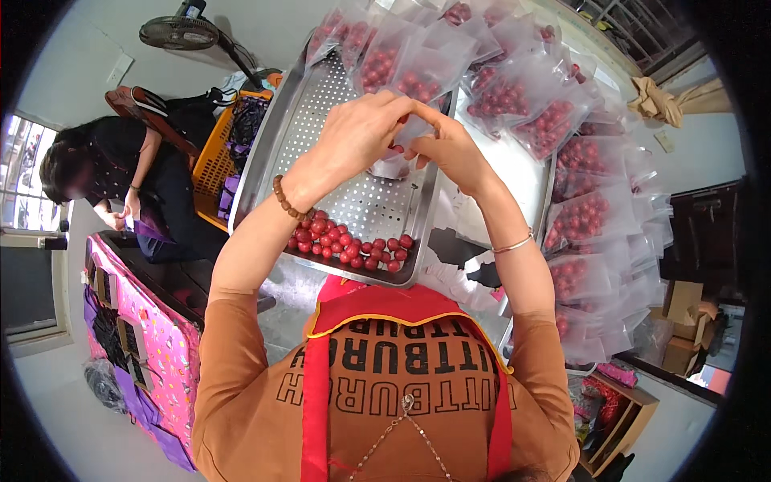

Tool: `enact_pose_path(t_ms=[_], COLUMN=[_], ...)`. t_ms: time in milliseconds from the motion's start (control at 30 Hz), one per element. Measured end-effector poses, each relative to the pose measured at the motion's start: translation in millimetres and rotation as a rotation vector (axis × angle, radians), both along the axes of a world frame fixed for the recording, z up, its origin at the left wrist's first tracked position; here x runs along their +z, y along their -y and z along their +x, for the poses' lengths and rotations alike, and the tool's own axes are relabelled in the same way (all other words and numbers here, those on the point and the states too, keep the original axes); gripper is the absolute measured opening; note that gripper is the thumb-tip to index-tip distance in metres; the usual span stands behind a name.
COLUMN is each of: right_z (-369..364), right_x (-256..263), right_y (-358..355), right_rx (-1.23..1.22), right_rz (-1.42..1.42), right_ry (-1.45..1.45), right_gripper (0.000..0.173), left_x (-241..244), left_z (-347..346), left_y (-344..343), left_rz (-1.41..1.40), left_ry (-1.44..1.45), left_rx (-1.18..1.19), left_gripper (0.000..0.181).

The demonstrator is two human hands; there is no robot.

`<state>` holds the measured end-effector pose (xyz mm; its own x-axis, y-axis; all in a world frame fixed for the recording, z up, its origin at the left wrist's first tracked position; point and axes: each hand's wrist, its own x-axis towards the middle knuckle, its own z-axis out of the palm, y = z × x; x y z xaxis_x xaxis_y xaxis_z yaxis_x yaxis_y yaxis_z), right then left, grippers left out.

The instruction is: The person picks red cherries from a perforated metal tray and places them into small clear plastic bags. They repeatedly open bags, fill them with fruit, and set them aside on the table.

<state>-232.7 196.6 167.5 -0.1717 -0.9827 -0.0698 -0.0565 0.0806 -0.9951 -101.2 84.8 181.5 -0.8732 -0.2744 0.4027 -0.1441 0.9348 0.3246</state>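
My left hand [364,132] and my right hand [449,147] meet over a perforated steel tray [301,120]. Between them they hold a translucent plastic bag [412,129], with one or two small red balls showing at the fingers; the grip is partly hidden. Below the fingers, a pale, clear piece of plastic [388,167] shows against the tray. Loose, glossy red balls [346,244] lie along the tray's near edge; whether they are beads or fruit is unclear.
Filled translucent bags [581,220] line the right and far sides. Beyond the tray's right rim lies a white surface [482,205]. At left, a seated person [114,156] handles purple material beside an orange crate [211,162], a pink-covered table [156,337] and a fan [179,33].
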Motion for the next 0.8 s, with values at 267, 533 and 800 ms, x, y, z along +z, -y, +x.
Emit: enact_pose_path(t_ms=[267,533,800], right_z=[-4.0,-13.9,-11.9], right_x=[-5.1,-1.6,-3.0], right_y=[0.1,-5.3,-3.9], right_rx=[-0.087,-0.124,-0.106], right_rz=[0.030,0.022,0.031], right_ry=[0.030,0.047,0.047], right_gripper=[0.057,0.063,0.062], left_x=[-0.4,-104.8,-158.5], left_z=[4.4,62.3,60.2], left_y=[11.8,-22.5,-87.0], left_rz=[-0.184,0.844,0.299], left_ry=[-0.183,0.100,0.456], left_rx=[-0.003,0.157,-0.330], left_gripper=[0.012,0.020,0.054])
